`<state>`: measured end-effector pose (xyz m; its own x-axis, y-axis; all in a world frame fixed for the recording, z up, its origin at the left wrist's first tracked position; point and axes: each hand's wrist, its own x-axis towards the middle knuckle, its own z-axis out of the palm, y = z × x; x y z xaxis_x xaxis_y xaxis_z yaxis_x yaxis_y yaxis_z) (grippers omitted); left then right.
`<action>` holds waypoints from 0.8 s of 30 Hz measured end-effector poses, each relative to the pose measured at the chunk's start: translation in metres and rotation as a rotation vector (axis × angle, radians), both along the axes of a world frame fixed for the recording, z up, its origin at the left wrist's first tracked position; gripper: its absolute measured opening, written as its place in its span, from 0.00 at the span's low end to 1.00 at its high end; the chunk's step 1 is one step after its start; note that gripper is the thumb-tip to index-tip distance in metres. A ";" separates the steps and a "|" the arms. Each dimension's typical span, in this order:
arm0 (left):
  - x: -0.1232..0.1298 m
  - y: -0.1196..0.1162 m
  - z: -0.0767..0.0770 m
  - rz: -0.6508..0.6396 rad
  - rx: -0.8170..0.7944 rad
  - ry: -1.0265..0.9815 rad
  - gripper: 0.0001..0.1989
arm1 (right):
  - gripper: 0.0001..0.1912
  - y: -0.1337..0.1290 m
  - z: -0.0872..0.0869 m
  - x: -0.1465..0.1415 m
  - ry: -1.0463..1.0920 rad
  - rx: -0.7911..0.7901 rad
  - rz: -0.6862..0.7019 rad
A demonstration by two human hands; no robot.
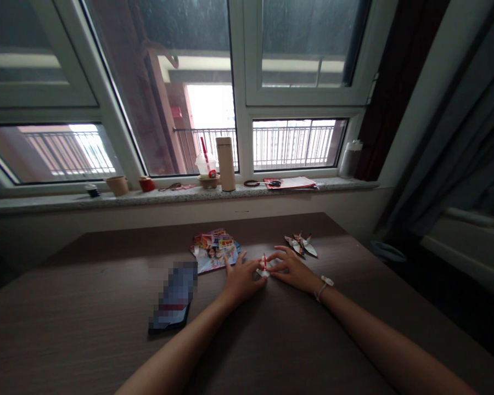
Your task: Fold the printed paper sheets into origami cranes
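Observation:
A small piece of folded paper (264, 266), white with a red stripe, is between my hands on the brown table. My left hand (242, 281) grips its left side, the thumb at the near edge and some fingers spread toward the printed sheets. From the right, my right hand (294, 271) holds the other side with bent fingertips; a bracelet circles that wrist. Just beyond the right hand lie folded paper figures (300, 244) with pointed wings, like paper cranes. A pile of colourful printed sheets (214, 251) is beside my left fingertips.
A phone (173, 297) with a blurred screen lies left of my left forearm. Along the windowsill (168, 198) stand a beige flask (225, 164), a plastic cup with a red straw (206, 163), a paper cup (117, 185), scissors (274, 183) on papers, and a bottle (351, 159).

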<state>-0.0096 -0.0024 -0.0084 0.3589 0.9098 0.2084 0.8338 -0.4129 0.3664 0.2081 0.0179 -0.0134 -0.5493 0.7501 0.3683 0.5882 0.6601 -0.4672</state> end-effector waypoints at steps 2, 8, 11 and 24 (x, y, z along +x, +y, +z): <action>-0.001 0.001 0.001 0.022 -0.010 0.007 0.13 | 0.09 -0.001 0.000 0.000 0.002 0.007 -0.002; -0.003 0.001 0.006 0.093 -0.010 -0.017 0.14 | 0.14 -0.002 0.000 -0.003 0.007 0.015 -0.013; -0.004 0.001 0.007 0.103 0.033 -0.055 0.10 | 0.15 -0.002 0.000 -0.004 0.014 0.011 -0.023; -0.004 0.001 0.009 0.096 0.022 -0.054 0.07 | 0.14 -0.001 -0.002 -0.003 0.016 0.035 -0.023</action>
